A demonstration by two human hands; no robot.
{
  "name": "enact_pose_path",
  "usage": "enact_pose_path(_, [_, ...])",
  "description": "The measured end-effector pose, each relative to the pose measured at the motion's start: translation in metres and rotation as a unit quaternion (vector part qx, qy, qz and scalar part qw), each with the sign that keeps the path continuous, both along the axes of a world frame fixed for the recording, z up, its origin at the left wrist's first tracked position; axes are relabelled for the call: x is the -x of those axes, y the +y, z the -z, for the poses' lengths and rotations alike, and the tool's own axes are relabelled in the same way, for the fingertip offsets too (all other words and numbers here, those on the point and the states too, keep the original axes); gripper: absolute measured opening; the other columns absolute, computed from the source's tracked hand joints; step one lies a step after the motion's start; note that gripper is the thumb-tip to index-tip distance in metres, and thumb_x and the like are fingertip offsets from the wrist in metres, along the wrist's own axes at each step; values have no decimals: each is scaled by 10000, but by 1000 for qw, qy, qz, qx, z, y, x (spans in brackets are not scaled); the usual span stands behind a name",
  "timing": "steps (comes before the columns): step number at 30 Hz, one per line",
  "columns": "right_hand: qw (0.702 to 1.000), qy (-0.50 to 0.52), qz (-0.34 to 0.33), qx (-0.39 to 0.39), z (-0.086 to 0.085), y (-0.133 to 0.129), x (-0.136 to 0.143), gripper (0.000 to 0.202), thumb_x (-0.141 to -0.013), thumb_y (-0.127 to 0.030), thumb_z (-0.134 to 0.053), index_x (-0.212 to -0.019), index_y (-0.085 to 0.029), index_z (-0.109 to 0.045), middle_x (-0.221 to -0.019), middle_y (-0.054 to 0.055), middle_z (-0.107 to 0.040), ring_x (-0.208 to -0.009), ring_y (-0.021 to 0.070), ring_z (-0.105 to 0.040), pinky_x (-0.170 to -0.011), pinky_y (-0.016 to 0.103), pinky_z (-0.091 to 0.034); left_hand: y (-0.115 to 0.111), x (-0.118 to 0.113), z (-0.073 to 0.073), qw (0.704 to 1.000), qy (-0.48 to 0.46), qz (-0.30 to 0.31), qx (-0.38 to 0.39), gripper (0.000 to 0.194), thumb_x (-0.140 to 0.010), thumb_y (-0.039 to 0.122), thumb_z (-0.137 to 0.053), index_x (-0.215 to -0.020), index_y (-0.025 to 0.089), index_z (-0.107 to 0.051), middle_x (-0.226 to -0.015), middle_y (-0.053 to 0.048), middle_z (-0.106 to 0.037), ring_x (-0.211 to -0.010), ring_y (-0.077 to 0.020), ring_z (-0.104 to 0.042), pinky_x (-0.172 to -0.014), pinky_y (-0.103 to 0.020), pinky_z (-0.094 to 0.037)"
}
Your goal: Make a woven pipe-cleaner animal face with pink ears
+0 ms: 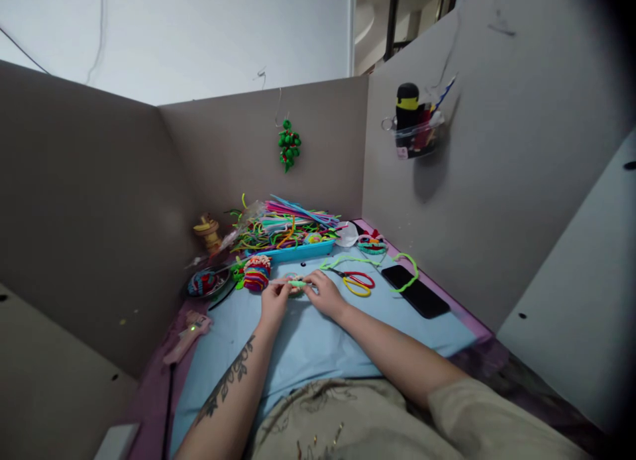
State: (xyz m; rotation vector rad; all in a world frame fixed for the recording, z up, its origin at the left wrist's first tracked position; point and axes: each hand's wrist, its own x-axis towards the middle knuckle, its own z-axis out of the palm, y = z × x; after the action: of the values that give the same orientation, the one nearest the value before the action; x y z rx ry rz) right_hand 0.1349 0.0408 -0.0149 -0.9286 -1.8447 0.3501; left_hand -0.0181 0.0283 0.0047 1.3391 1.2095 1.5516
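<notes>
Both hands meet over the blue cloth, fingers closed in a pinch. Between them runs a short mint-green pipe cleaner [297, 284], which looks wound or coiled; fine detail is too small to tell. My left hand [275, 302] grips its left end, where a pinkish stretch shows. My right hand [325, 294] pinches the right end. Just behind the fingers lies a small round piece, partly hidden. Left of my left hand stands a striped, multicoloured ball-like piece [257, 274], with a green figure [239, 273] beside it. Scissors [358, 283] with red and yellow handles lie right of my right hand.
A blue tray [298, 252] heaped with pipe cleaners stands at the back. A black phone [416, 291] lies right, a bright green pipe cleaner [411, 269] across it. A pink glue gun [189, 337] and a bowl [218, 286] sit left. Grey panels [228, 148] enclose the table.
</notes>
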Motion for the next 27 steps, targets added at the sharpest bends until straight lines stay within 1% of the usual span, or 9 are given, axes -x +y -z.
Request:
enact_pose_path(6, [1000,-13,-14,-10,-1,-1,0,93,-825,-196,-509,-855,-187,-596,-856,49,-554,-851,172,-516,-773,297,-410,5,6,7,999,13,-29,-11,245,-665,346,-638,-728,110,-662,-810,-94,-687,-781,-216,-625,-716,-306,-477])
enact_pose_path(9, [1000,-17,-15,-11,-1,0,0,122,-842,-182,-475,-828,-187,-596,-840,48,-551,-831,170,-509,-764,296,-407,4,6,8,1000,9,-19,-7,242,-657,346,-645,-728,115,-661,-838,-99,-689,-818,-227,-626,-730,-311,-478])
enact_pose_path(12, [1000,-18,-11,-6,-1,0,0,120,-833,-173,-480,-813,-187,-598,-819,41,-546,-809,166,-505,-749,292,-405,2,3,6,1000,-15,5,-2,251,-657,335,-647,-785,119,-661,-878,-102,-690,-838,-225,-631,-733,-308,-483])
enact_pose_path(15, [1000,-16,-11,-2,-1,0,0,101,-821,-171,-499,-819,-188,-598,-819,39,-543,-811,165,-507,-747,289,-406,0,0,2,1000,-17,19,0,236,-662,313,-641,-793,118,-666,-852,-94,-693,-803,-215,-636,-723,-307,-489])
enact_pose_path(20, [1000,-16,-12,-2,0,-1,0,96,-823,-173,-501,-816,-182,-596,-821,42,-541,-809,161,-510,-743,280,-407,-4,-2,-5,1000,-7,14,8,178,-652,267,-631,-748,122,-670,-779,-76,-696,-734,-202,-636,-687,-302,-497])
enact_pose_path(23, [1000,-16,-11,0,-1,-1,0,95,-821,-175,-504,-817,-180,-598,-824,42,-545,-810,161,-511,-740,280,-409,-4,-2,-5,1000,-19,18,11,191,-644,278,-641,-754,123,-662,-748,-65,-692,-702,-196,-635,-673,-307,-501])
enact_pose_path(27, [1000,-12,-8,3,-2,-2,0,95,-822,-181,-505,-834,-188,-599,-831,39,-550,-814,161,-513,-737,280,-411,-2,-1,-2,1000,-21,18,12,226,-631,319,-668,-747,127,-648,-721,-58,-686,-676,-192,-631,-666,-312,-503])
